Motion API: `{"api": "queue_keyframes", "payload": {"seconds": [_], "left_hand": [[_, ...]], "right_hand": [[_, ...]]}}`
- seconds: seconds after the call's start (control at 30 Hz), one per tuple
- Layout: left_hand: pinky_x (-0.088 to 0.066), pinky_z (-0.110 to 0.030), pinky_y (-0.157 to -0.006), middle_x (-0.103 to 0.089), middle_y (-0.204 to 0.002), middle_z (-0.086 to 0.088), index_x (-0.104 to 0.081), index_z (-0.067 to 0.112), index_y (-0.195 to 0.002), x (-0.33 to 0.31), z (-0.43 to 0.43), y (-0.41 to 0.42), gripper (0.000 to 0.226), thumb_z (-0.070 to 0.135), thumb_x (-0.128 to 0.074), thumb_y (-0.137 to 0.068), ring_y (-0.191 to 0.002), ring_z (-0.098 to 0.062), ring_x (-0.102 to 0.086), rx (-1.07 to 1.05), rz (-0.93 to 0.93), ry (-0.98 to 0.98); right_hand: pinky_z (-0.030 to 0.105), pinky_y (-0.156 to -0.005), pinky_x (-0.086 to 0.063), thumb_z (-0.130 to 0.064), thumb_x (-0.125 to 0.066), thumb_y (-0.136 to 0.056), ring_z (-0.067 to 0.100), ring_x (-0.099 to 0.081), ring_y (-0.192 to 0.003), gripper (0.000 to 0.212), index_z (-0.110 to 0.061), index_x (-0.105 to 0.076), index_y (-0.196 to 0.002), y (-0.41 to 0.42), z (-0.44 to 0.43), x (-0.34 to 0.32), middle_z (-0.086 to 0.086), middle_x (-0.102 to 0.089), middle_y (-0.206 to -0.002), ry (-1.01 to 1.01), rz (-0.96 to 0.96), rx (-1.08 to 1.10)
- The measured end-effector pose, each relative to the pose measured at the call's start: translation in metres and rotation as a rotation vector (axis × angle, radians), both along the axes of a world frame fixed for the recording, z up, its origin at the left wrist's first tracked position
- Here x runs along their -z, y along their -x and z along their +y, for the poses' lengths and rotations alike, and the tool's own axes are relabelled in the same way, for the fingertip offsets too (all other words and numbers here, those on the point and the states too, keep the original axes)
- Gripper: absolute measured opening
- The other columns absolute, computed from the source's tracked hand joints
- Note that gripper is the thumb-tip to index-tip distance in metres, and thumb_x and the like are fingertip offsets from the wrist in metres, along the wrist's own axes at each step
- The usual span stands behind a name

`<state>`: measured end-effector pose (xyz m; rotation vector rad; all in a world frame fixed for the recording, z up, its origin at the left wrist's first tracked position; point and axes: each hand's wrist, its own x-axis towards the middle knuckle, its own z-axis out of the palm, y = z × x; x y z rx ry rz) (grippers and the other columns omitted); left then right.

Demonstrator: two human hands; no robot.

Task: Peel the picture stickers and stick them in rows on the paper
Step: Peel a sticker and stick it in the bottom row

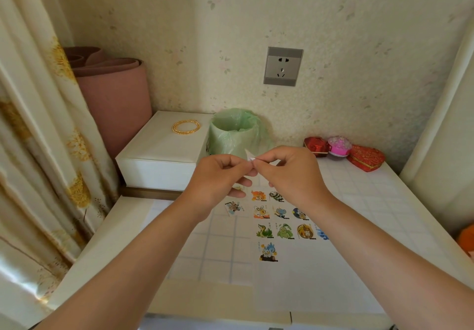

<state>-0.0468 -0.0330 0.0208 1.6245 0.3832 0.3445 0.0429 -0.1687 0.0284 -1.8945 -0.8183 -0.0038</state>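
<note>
step: peeling, as judged | left hand and right hand both pinch one small sticker, held above the bench near its far edge, before the lined bin | paper mid-bench carries rows of stickers; nearest row holds one | next: part the backing cleanly; press beside that one

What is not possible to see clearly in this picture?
- Head view, sticker pinched between left hand and right hand: fingers hide its picture.
- Top row on the paper: partly behind the hands.
- Bin: its wall hides the inside.
- Orange thing: cut off by right edge.
</note>
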Motion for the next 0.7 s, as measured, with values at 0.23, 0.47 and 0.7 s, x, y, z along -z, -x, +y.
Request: {"api": "queue_keyframes", "payload": {"seconds": [0.23,0.47,0.7], "left_hand": [[-0.056,-0.028,-0.055,-0.075,-0.082,-0.003,-0.063,0.007,-0.088,-0.001,0.020,0.000,0.011,0.015,-0.058,-0.094,-0.064,-0.014,-0.065,-0.091,0.136,-0.196],[-0.055,-0.030,-0.057,-0.073,-0.077,-0.004,-0.061,0.011,-0.088,-0.006,0.055,0.005,0.012,0.015,-0.052,-0.095,-0.057,-0.016,-0.060,-0.154,0.201,-0.337],[-0.055,-0.028,-0.056,-0.074,-0.077,-0.003,-0.061,0.012,-0.091,-0.006,0.070,0.007,0.011,0.017,-0.053,-0.097,-0.056,-0.014,-0.061,-0.117,0.195,-0.251]], "right_hand": [[0.006,-0.048,-0.038,-0.020,-0.072,-0.087,-0.005,-0.061,-0.058,0.019,-0.033,-0.075,-0.074,-0.004,0.008,0.000,-0.026,-0.068,-0.071,-0.042,0.053,0.055],[0.040,-0.061,-0.060,-0.021,-0.069,-0.089,0.012,-0.062,-0.050,0.015,-0.031,-0.075,-0.079,-0.032,0.035,-0.009,-0.008,-0.072,-0.072,-0.139,-0.016,0.188],[0.031,-0.076,-0.058,-0.026,-0.070,-0.088,0.007,-0.068,-0.081,0.008,-0.027,-0.078,-0.090,-0.083,0.106,-0.023,-0.015,-0.070,-0.081,0.153,-0.251,0.215]]}}
